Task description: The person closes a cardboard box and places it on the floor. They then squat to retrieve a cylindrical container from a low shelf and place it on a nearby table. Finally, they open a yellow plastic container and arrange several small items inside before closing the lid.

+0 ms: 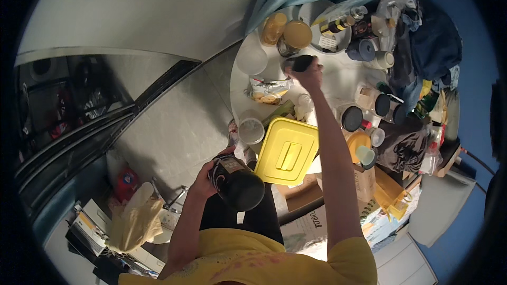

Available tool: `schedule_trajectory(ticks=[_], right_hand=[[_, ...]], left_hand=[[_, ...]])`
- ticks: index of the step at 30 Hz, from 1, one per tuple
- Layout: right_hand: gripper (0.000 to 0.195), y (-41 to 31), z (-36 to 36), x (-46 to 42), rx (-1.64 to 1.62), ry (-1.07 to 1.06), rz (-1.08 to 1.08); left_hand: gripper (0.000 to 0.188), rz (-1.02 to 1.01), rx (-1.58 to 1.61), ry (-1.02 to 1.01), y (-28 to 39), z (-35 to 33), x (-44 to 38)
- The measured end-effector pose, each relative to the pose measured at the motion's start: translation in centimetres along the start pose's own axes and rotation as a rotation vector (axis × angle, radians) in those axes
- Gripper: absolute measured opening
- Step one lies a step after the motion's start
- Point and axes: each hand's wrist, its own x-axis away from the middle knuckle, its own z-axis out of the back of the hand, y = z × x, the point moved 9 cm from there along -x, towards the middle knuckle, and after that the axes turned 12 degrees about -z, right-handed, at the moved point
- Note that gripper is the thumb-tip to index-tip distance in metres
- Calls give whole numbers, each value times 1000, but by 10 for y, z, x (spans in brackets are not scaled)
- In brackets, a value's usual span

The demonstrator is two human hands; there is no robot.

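Observation:
My left hand (206,178) grips a large dark bottle or jar (239,186) with a label on its side, held over my lap. Stretched out over the round white table (245,91), my right hand (309,72) has its fingers around a container with a black lid (303,63); the hand hides part of it. Just beyond that container is a glass jar with a tan lid (298,35). A yellow plastic box with a handled lid (288,151) is between my forearms, at the near table edge.
Jars with black lids (352,118), an orange-lidded container (358,142) and a snack bag (270,90) crowd the table. Dark clothing (437,43) is heaped at its right. Below the near edge stands an open cardboard box (303,196). A glass-fronted cabinet (79,99) is at the left.

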Motion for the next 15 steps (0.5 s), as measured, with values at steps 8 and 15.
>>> schedule_trajectory(ticks=[8, 15], right_hand=[[79, 56, 19, -7, -614, -573, -81], [91, 67, 53, 15, -824, -688, -46]], left_hand=[[73, -3, -29, -42, 10, 13, 8], [74, 53, 20, -43, 3, 10, 4]])
